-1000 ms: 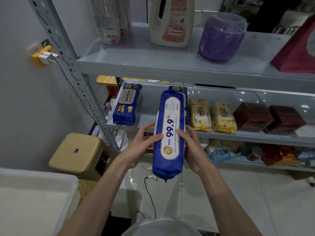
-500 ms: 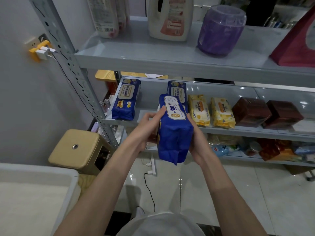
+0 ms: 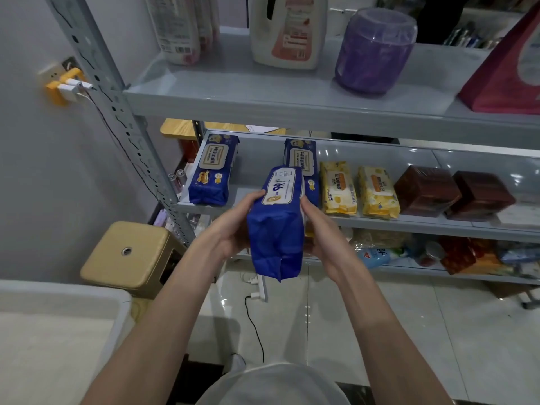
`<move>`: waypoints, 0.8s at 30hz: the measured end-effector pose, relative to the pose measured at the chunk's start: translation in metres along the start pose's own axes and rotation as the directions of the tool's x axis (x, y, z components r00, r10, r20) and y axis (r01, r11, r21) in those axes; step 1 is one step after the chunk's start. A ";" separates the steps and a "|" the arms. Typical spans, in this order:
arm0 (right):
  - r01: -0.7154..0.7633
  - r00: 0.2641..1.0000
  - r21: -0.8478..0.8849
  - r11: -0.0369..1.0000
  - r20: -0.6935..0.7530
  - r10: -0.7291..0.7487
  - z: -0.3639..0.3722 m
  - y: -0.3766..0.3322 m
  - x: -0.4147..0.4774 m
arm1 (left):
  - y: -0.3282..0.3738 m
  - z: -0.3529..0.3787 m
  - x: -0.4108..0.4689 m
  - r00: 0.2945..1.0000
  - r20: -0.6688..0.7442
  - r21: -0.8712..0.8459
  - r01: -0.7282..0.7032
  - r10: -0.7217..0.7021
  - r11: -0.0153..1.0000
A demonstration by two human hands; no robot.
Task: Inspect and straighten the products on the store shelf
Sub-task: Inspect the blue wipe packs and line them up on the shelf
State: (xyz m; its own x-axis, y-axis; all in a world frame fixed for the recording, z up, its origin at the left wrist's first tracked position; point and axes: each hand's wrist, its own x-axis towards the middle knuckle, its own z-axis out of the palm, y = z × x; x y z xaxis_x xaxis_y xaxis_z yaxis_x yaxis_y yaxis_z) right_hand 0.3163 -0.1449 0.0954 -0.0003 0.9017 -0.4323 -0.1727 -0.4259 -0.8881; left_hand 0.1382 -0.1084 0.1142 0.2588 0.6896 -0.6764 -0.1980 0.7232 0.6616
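We see a blue wet-wipes pack [image 3: 276,229] held in both hands, in the air just in front of the middle shelf [image 3: 409,226]. It is a soft, crinkly plastic film pack, long and pillow-shaped. Its folded end seam faces us and its white oval label tilts up toward the shelf.

The left hand [image 3: 230,229] grips the pack's left side, fingers [image 3: 254,197] curled over the top edge. The right hand [image 3: 324,238] grips the right side, fingers [image 3: 306,206] clamped along the film.

The middle shelf is glossy grey metal. On it we see:
- a matching blue pack [image 3: 211,171] lying flat at the left
- a second blue pack [image 3: 302,162] just behind the held one
- two yellow wipes packs [image 3: 337,188] [image 3: 378,191] side by side, touching or nearly so
- two dark brown shrink-wrapped blocks [image 3: 426,190] [image 3: 479,194] to the right

The top shelf [image 3: 263,103] carries a white detergent jug [image 3: 287,30] and a round purple tub wrapped in clear film [image 3: 375,51]. A perforated steel upright [image 3: 117,112] stands at the left.

A square tan plastic stool [image 3: 128,258] sits on the shiny tiled floor, and a white power strip [image 3: 261,285] lies under the held pack.
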 end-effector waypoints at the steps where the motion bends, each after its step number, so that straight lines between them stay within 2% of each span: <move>1: -0.005 1.000 0.008 1.000 0.002 0.005 0.000 0.000 0.001 | 0.000 -0.002 -0.001 1.000 0.007 -0.013 0.006 -0.006 1.000; 3: -0.021 1.000 0.046 0.999 0.006 0.021 0.000 -0.001 -0.001 | 0.000 -0.005 -0.003 1.000 -0.001 0.009 -0.016 0.016 1.000; 6: -0.071 0.997 0.124 0.990 0.023 0.069 -0.001 -0.003 -0.001 | -0.006 -0.008 0.000 0.992 -0.025 0.135 -0.117 0.121 0.984; 9: -0.073 0.997 0.093 0.993 0.004 0.073 -0.003 0.000 0.002 | -0.012 -0.008 0.002 0.979 -0.019 0.233 -0.193 0.202 0.953; 17: 0.096 0.995 0.051 0.994 -0.001 -0.096 -0.010 0.006 -0.002 | -0.003 0.001 -0.006 0.973 0.052 0.500 -0.219 0.223 0.838; 21: 0.062 0.998 -0.149 0.987 0.031 -0.058 -0.016 -0.007 -0.005 | -0.007 -0.003 -0.004 0.949 0.145 0.457 -0.316 0.281 0.831; 24: 0.009 0.999 -0.144 0.989 0.035 -0.004 -0.020 -0.017 -0.007 | -0.014 -0.007 0.000 0.931 0.170 0.410 -0.365 0.323 0.836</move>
State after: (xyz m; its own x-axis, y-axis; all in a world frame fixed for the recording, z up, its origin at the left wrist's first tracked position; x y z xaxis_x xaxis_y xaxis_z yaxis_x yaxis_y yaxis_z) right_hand 0.3385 -0.1450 0.1106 -0.0345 0.9056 -0.4228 -0.0288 -0.4238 -0.9053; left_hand 0.1345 -0.1178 0.1025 0.3379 0.8691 -0.3613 0.1276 0.3380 0.9325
